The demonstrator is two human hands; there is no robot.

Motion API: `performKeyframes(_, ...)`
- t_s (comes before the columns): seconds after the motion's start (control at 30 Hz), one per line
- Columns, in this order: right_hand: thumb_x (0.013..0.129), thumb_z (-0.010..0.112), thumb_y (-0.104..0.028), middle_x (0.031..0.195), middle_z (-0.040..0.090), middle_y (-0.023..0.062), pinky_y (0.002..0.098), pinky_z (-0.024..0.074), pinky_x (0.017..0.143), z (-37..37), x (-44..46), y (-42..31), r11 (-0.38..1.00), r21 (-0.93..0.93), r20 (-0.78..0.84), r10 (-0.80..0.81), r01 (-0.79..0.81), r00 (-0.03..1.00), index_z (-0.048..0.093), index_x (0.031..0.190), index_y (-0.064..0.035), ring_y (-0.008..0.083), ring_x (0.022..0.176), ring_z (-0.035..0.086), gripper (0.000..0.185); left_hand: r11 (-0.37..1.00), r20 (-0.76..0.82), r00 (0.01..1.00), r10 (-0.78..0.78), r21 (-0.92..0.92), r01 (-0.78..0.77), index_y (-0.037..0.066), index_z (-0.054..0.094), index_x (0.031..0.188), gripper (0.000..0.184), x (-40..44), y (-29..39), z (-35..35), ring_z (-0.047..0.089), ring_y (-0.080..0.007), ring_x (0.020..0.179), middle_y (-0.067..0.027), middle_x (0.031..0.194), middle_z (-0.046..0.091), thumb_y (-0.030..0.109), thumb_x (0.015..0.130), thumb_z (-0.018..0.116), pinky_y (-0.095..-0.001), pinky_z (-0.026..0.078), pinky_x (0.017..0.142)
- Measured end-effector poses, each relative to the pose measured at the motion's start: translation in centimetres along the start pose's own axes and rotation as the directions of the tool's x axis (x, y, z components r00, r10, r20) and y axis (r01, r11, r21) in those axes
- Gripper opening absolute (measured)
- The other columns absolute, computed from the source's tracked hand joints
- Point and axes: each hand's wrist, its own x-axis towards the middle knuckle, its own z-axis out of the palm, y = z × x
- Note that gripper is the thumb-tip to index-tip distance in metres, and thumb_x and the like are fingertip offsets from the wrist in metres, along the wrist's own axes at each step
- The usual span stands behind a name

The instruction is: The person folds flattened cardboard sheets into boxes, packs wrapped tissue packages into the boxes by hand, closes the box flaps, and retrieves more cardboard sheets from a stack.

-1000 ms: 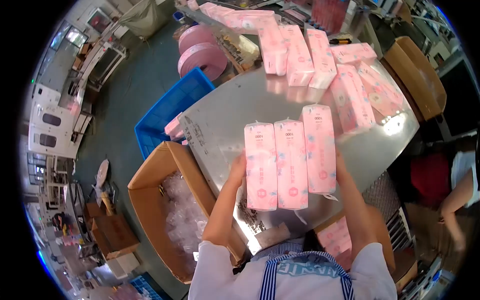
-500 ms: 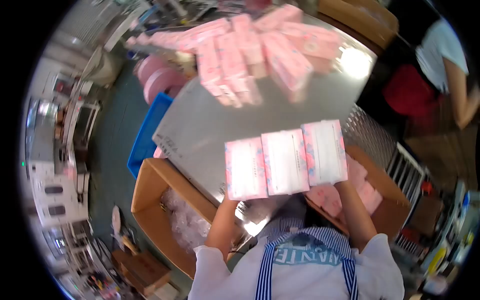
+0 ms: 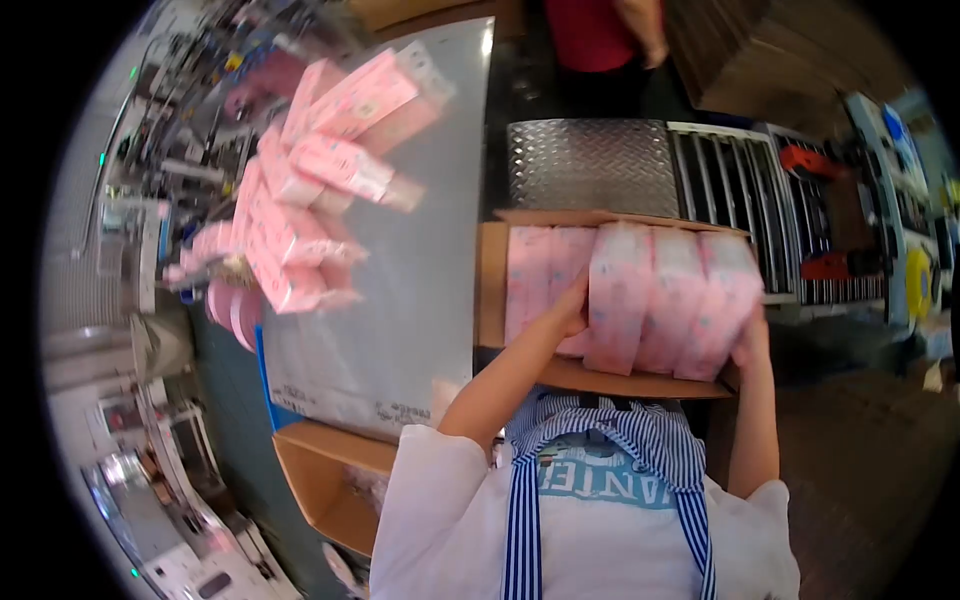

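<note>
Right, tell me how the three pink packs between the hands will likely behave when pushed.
The three pink packs probably resist bending: they keep a boxy shape between the left hand and right hand. Their flat sides suggest sliding, not rolling. No band shows around them, so they may separate.

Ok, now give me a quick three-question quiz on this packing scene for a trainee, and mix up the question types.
1. How many pink packs are between the left hand and the right hand?
2. True or false: in the picture, the metal table lies to the left of the cardboard box nearest the hands.
3. What pattern is on the apron straps?
a) red dots
b) blue and white stripes
c) plain green

Key: 1. three; 2. true; 3. b.
</note>
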Motion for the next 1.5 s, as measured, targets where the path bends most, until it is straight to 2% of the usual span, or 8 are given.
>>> performKeyframes(0.07, 0.095, 0.038, -0.044, 0.119, 0.053, 0.0174, 0.0359, 0.0451, 0.089, 0.1, 0.9, 1.5, 0.970, -0.207, 0.083, -0.113, 0.128, 0.990, 0.040, 0.129, 0.0016, 0.0266, 0.105, 0.055, 0.057, 0.997, -0.033, 0.996, 0.079, -0.012, -0.079, 0.013, 0.039, 0.135, 0.056, 1.2, -0.6, 0.6, 0.047, -0.0208, 0.115, -0.0038, 0.128, 0.050, 0.049, 0.092, 0.040, -0.0325, 0.042, 0.092)
performKeyframes(0.13, 0.084, 0.058, -0.021, 0.119, 0.053, 0.0188, 0.0407, 0.0422, 0.091, 2.9, -0.8, 1.6, -0.019, -0.832, 0.334, -0.815, 0.554, 0.474, 0.049, 0.121, -0.0016, 0.0331, 0.111, 0.050, 0.042, 0.985, -0.225, 0.974, 0.008, 0.169, 0.031, 0.010, 0.037, 0.135, 0.059, 1.1, -1.8, 1.2, 0.052, -0.0228, 0.109, -0.0103, 0.125, 0.052, 0.045, 0.089, 0.047, -0.0343, 0.045, 0.088)
performKeyframes(0.2, 0.078, 0.059, -0.010, 0.113, 0.054, 0.0180, 0.0415, 0.0417, 0.090, 6.7, -3.6, -1.6, -0.048, -0.921, 0.366, -0.449, 0.387, 0.815, 0.055, 0.106, -0.0030, 0.0336, 0.111, 0.048, 0.029, 0.283, -0.086, 0.842, 0.533, 0.956, -0.081, 0.006, 0.044, 0.130, 0.057, 2.6, -3.5, -1.0, 0.057, -0.0275, 0.099, -0.0192, 0.119, 0.053, 0.035, 0.083, 0.057, -0.0368, 0.046, 0.084)
performKeyframes(0.4, 0.071, 0.063, -0.011, 0.101, 0.053, 0.0169, 0.0427, 0.0442, 0.084, 4.3, 6.7, 4.8, -0.047, -0.973, 0.230, -0.132, 0.226, 0.964, 0.055, 0.096, -0.0049, 0.0362, 0.100, 0.051, 0.027, 0.061, 0.017, 0.915, 0.403, 0.997, -0.045, 0.001, 0.058, 0.109, 0.038, 3.5, -3.8, 2.2, 0.059, -0.0334, 0.089, -0.0242, 0.110, 0.054, 0.021, 0.076, 0.060, -0.0385, 0.048, 0.080)
performKeyframes(1.1, 0.082, 0.048, -0.014, 0.076, 0.064, 0.0164, 0.0463, 0.0487, 0.061, -4.6, 11.4, -12.0, -0.284, -0.923, 0.368, -0.453, 0.260, 0.812, 0.045, 0.108, -0.0039, 0.0357, 0.069, 0.063, 0.028, 0.004, -0.193, 0.297, 0.935, 0.844, 0.536, -0.005, 0.055, 0.108, 0.038, -4.0, 2.4, -4.9, 0.056, -0.0368, 0.099, -0.0203, 0.104, 0.059, 0.020, 0.081, 0.059, -0.0396, 0.045, 0.085)
performKeyframes(1.2, 0.081, 0.052, -0.019, 0.086, 0.063, 0.0181, 0.0455, 0.0490, 0.067, -2.7, 11.9, -9.5, -0.339, -0.903, 0.366, -0.280, 0.266, 0.888, 0.045, 0.112, -0.0017, 0.0366, 0.077, 0.062, 0.036, 0.627, -0.481, 0.607, 0.632, 0.778, -0.036, -0.004, 0.055, 0.108, 0.038, -2.1, 2.2, -2.1, 0.060, -0.0382, 0.089, -0.0223, 0.095, 0.062, 0.023, 0.082, 0.057, -0.0410, 0.048, 0.077)
performKeyframes(1.27, 0.082, 0.054, -0.024, 0.095, 0.061, 0.0202, 0.0449, 0.0492, 0.072, -3.0, 11.4, -9.0, -0.348, -0.896, 0.338, -0.136, 0.275, 0.931, 0.045, 0.114, -0.0006, 0.0374, 0.084, 0.061, 0.041, -0.170, -0.089, 0.708, 0.701, 0.943, 0.287, -0.006, 0.055, 0.108, 0.036, -0.8, 1.3, 0.0, 0.062, -0.0385, 0.080, -0.0280, 0.082, 0.061, 0.021, 0.084, 0.052, -0.0431, 0.049, 0.069)
performKeyframes(1.5, 0.069, 0.065, -0.059, 0.125, 0.047, 0.0231, 0.0421, 0.0411, 0.092, -4.8, 7.9, -10.8, -0.275, -0.417, 0.731, 0.465, 0.866, 0.500, 0.042, 0.127, -0.0006, 0.0392, 0.108, 0.051, 0.086, 0.153, 0.011, 0.720, 0.694, 0.975, -0.162, -0.014, 0.025, 0.130, 0.065, 1.6, 4.0, 14.2, 0.050, -0.0468, 0.104, -0.0371, 0.116, 0.045, 0.018, 0.083, 0.056, -0.0444, 0.044, 0.086)
